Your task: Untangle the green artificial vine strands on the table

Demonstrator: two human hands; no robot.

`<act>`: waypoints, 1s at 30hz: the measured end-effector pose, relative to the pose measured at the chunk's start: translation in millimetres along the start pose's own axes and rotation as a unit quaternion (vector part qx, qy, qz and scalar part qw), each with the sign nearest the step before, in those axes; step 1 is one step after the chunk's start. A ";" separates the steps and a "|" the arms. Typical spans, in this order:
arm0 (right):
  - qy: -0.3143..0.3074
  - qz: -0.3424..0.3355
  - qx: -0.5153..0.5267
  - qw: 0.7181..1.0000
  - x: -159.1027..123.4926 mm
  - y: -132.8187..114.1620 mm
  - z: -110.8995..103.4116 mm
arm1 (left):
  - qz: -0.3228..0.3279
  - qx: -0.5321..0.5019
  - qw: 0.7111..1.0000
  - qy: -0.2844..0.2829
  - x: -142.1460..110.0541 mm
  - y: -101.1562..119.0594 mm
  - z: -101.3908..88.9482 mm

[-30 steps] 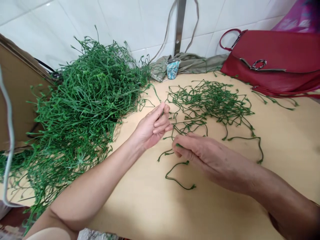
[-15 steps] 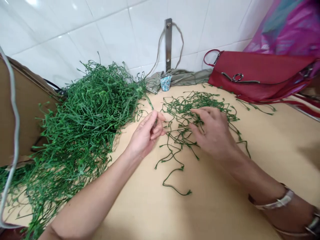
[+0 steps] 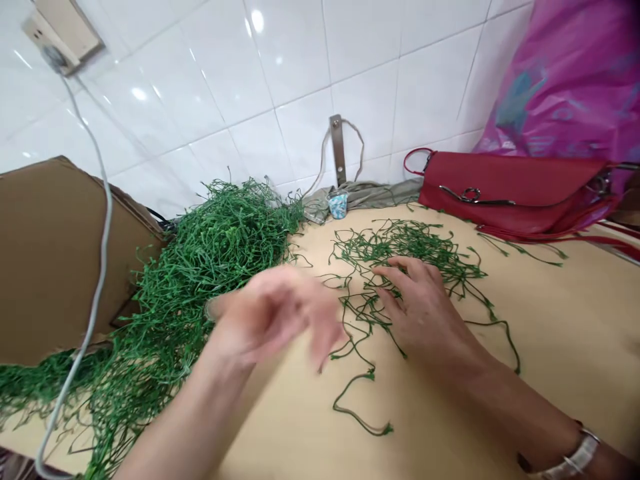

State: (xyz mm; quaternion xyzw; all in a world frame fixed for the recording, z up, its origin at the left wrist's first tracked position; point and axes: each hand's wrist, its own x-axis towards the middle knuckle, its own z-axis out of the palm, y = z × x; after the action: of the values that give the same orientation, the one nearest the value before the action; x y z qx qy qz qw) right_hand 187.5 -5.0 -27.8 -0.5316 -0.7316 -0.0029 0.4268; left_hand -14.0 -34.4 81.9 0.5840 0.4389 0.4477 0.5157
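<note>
My left hand (image 3: pixel 285 313), smeared by motion, is palm up between the two heaps. Its thumb stretches left and its fingers spread to the right; I see nothing in it. My right hand (image 3: pixel 420 300) rests at the front of a small, loose pile of thin green cords (image 3: pixel 400 240) with knotted or tufted ends. Its fingers are apart and bent over some strands, with no grip to be seen. A large heap of similar green cords (image 3: pixel 225 240) stands left of my left hand. One single green cord (image 3: pixel 345 407) lies nearer to me, apart from the pile.
A brown cardboard box (image 3: pixel 50 267) borders the left side, with a grey cable (image 3: pixel 103 253) hanging before it. Against the tiled wall are a small blue-and-white cup (image 3: pixel 338 205) and a grey cloth (image 3: pixel 380 195). A red handbag (image 3: pixel 520 190) and a purple plastic bag (image 3: pixel 575 87) are at right.
My left hand has opened from a pinch on a green strand, turned palm up and come nearer. The right hand stays over the small pile. The view has tilted upward.
</note>
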 end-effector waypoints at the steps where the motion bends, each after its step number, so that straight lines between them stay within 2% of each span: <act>1: 0.001 -0.002 0.001 1.000 0.2 0.4 0.0 | 0.005 0.012 1.000 -0.024 9.3 -5.5 -2.0; 2: 0.002 -0.006 0.003 1.000 0.5 0.8 0.0 | 0.022 0.032 0.999 -0.034 19.7 -11.1 -5.1; 3: 0.001 -0.009 0.005 1.000 0.7 1.0 -0.1 | 0.069 0.097 0.992 -0.034 31.5 -16.7 -9.1; 4: 0.000 -0.011 0.007 1.000 0.8 1.1 0.0 | 0.119 0.168 0.979 -0.007 44.3 -22.1 -13.9; 6: -0.012 -0.014 0.010 1.000 0.6 1.1 0.5 | 0.182 0.323 0.926 0.074 72.7 -31.3 -24.9; 7: -0.019 -0.016 0.011 1.000 0.4 1.2 0.9 | 0.190 0.396 0.892 0.109 87.4 -34.7 -30.6; 9: -0.037 -0.020 0.013 0.999 -0.3 1.6 2.1 | 0.158 0.532 0.816 0.163 115.5 -39.5 -40.8; 11: -0.050 -0.024 0.018 0.998 -0.6 2.6 3.2 | 0.077 0.645 0.740 0.174 139.0 -43.0 -48.2; 13: -0.057 -0.027 0.027 0.998 -0.4 3.8 3.6 | 0.043 0.663 0.726 0.177 155.6 -46.7 -53.1; 16: -0.060 -0.026 0.035 0.997 0.7 4.9 2.9 | 0.006 0.662 0.728 0.179 166.1 -50.9 -59.1; 19: -0.059 -0.022 0.035 0.997 1.4 4.1 1.7 | -0.009 0.653 0.731 0.196 162.8 -47.0 -68.7; 21: -0.064 -0.024 0.038 0.997 1.3 2.9 1.2 | 0.004 0.645 0.732 0.220 155.7 -37.6 -77.4; 23: -0.072 -0.029 0.048 0.996 0.9 1.6 0.8 | 0.052 0.609 0.747 0.261 146.1 -24.2 -84.7; 25: -0.073 -0.030 0.060 0.995 0.8 0.4 0.0 | 0.157 0.465 0.814 0.310 133.3 -10.2 -85.4; 27: -0.063 -0.020 0.080 0.995 1.5 -1.6 -1.8 | 0.230 0.311 0.870 0.304 116.2 -0.2 -75.7; 28: -0.057 -0.008 0.093 0.994 2.3 -3.0 -3.1 | 0.253 0.258 0.891 0.276 105.9 2.2 -66.7; 30: -0.043 0.035 0.131 0.990 4.5 -6.7 -6.5 | 0.259 0.179 0.930 0.191 82.2 0.7 -43.4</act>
State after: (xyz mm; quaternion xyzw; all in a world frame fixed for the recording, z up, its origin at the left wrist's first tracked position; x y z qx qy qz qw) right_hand 186.0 -7.4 -17.9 -0.4962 -0.7244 0.1307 0.4604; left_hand -38.7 54.7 91.3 0.6637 0.4351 0.5827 0.1750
